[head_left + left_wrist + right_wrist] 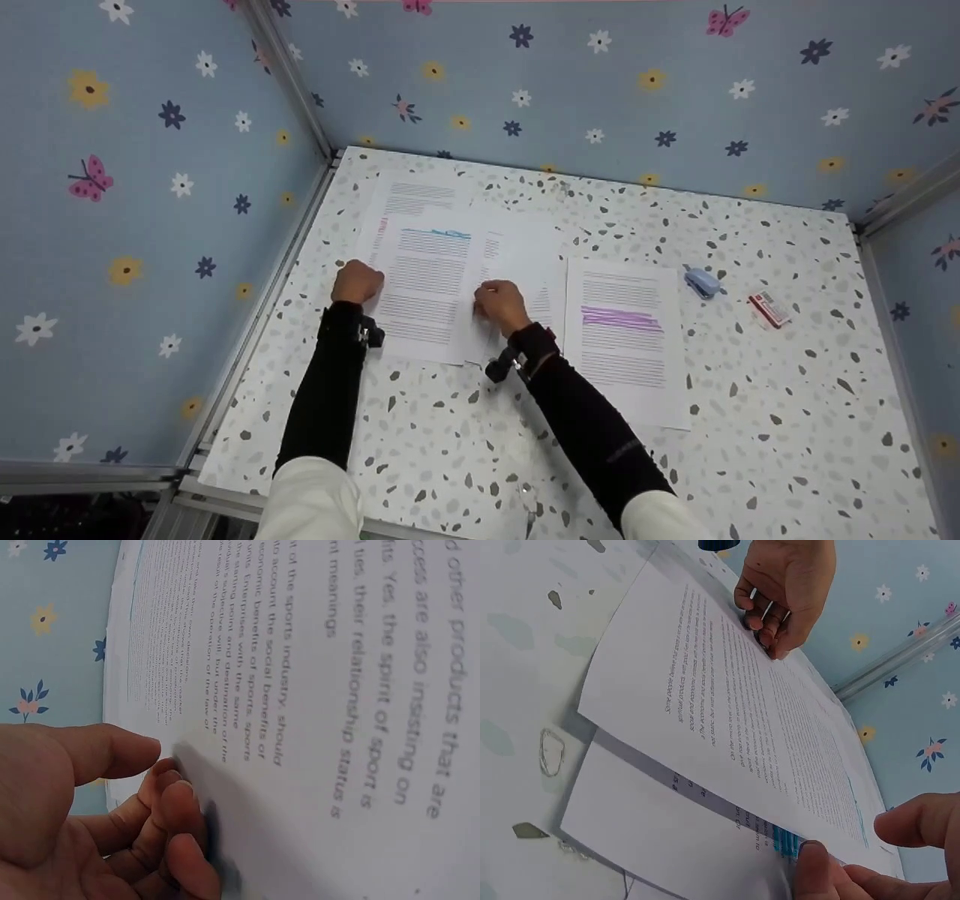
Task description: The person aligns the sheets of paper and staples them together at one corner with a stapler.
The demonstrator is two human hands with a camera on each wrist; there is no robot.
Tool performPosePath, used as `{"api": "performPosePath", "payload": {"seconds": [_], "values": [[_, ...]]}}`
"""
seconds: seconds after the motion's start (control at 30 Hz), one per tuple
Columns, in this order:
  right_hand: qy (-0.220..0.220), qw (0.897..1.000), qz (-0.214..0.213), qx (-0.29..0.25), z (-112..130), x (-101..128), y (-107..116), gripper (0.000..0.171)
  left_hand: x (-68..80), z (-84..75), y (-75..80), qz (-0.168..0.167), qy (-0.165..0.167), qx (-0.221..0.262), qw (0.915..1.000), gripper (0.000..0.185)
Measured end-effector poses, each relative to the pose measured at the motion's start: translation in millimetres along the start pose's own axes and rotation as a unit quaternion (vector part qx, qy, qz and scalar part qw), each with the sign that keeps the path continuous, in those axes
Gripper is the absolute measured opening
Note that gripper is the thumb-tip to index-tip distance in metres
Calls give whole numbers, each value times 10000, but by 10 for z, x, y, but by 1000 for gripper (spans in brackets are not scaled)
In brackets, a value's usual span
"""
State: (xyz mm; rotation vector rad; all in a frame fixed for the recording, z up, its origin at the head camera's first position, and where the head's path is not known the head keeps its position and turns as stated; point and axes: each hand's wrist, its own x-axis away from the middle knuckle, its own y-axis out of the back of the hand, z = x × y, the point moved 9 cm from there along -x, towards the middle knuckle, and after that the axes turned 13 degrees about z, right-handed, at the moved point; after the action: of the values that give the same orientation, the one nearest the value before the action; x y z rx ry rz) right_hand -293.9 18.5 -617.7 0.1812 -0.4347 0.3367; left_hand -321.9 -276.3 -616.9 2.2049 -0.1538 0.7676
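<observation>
A printed sheet with a blue-highlighted line (pixel 424 289) lies on top of other printed pages (pixel 525 259) on the speckled table. My left hand (pixel 358 281) grips its left edge, fingers curled against the paper edge (pixel 161 757); the right wrist view shows that same left hand (pixel 780 592) from across the page. My right hand (pixel 501 304) holds the sheet's right edge, thumb and finger pinching the paper by the blue mark (pixel 855 847). Both sleeves are black.
A separate page with purple highlighting (pixel 626 330) lies to the right. Beyond it sit a small blue stapler (pixel 703 283) and a red-and-white box (pixel 769 309). A bent wire clip (pixel 551 752) lies by the pages. Flowered walls (pixel 150 225) enclose the table on three sides.
</observation>
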Motion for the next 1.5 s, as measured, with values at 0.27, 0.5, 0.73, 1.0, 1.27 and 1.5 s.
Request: {"api": "performPosePath", "payload": {"seconds": [0.27, 0.5, 0.73, 1.0, 1.27, 1.5], "values": [[77, 9997, 45, 234, -38, -57, -42, 29, 85, -60, 7, -165, -222, 265, 9993, 41], [-25, 9968, -170, 782, -48, -52, -17, 21, 53, -55, 20, -201, -157, 158, 9996, 28], [4, 9958, -170, 897, -45, -64, -12, 18, 42, -10, 38, -275, -257, 383, 9986, 43], [323, 9952, -67, 916, -1, -61, -8, 13, 3, 19, 27, -108, -451, 680, 9966, 43], [99, 9962, -207, 843, -47, -77, 26, 13, -18, 64, 95, -274, -741, 664, 9947, 33], [146, 9973, -246, 679, -43, -47, 58, 14, 20, 10, 127, -99, -941, 832, 9920, 36]]}}
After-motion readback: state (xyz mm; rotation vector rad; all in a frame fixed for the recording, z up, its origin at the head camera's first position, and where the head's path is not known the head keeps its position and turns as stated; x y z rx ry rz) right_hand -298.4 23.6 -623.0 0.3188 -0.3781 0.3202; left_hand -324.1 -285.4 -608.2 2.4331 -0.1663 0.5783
